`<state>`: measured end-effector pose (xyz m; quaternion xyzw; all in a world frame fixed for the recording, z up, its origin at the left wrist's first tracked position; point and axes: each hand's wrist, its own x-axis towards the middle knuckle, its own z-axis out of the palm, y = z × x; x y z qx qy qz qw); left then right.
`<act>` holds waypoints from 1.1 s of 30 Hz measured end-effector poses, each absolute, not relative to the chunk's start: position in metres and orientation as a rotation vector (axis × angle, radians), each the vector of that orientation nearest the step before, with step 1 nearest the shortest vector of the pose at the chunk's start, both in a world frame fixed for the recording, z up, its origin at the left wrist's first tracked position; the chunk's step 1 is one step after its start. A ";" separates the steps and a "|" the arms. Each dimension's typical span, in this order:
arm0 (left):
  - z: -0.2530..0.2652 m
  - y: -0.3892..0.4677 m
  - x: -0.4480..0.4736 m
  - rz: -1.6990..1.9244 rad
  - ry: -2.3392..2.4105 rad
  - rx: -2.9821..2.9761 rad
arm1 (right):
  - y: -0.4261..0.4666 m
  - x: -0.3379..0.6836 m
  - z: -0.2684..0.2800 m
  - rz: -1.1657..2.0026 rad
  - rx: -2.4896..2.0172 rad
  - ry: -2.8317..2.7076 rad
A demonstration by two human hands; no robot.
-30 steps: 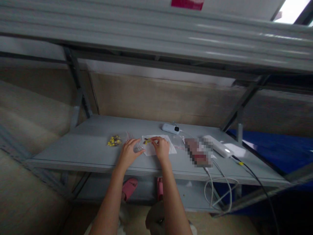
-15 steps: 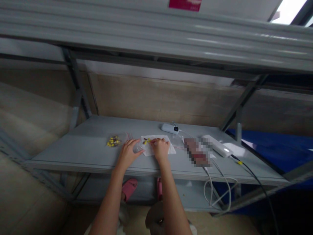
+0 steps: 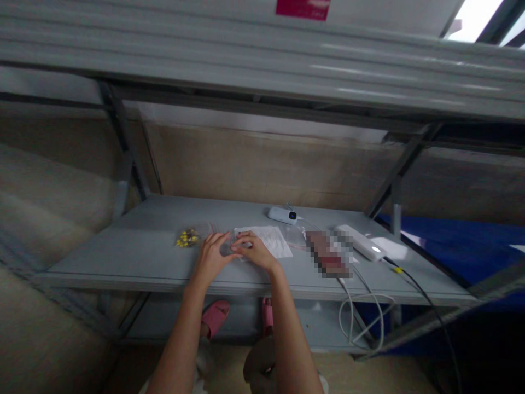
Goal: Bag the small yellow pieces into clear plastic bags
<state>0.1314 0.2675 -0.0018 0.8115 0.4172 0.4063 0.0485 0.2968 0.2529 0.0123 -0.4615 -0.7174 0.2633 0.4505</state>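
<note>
- spanning the middle of the frame, the grey metal shelf board (image 3: 135,249) serves as the work surface; a second grey shelf runs across the top of the frame, bearing a magenta label (image 3: 302,7) whose writing is too blurred to read.
- lying right of centre, a long white power bank with a small lit spot (image 3: 361,242) has pale cables (image 3: 361,312) looping off the front edge, apparently kept to the side so the middle stays free for handwork; a blurred-out reddish patch sits just left of it.
- resting behind the hands, a small pale grey device with a dark end (image 3: 283,215) is also wired.
- lying flat at centre, a white paper sheet (image 3: 268,241) seems to act as a clean backing for small parts.
- meeting at the sheet's left edge, the left hand (image 3: 211,256) and right hand (image 3: 255,251) bring their fingertips together, seemingly pinching a small clear plastic bag (image 3: 226,249); whether either grip is truly closed on it, i cannot tell.
- sitting just left of the left hand, a heap of tiny yellow pieces (image 3: 184,238) waits within easy reach, on or in clear film.
- no brand is legible anywhere.
</note>
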 end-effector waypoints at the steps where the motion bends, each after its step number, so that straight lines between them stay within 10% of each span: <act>1: -0.002 0.268 0.131 1.235 1.269 2.454 | 0.253 0.299 0.012 0.678 -1.143 -1.787; 13: -0.010 0.281 0.123 1.321 1.192 1.663 | 0.247 0.305 0.018 0.844 -1.087 -1.698; 33: -0.002 0.272 0.126 1.293 1.242 1.970 | 0.241 0.306 0.015 1.076 -1.039 -1.484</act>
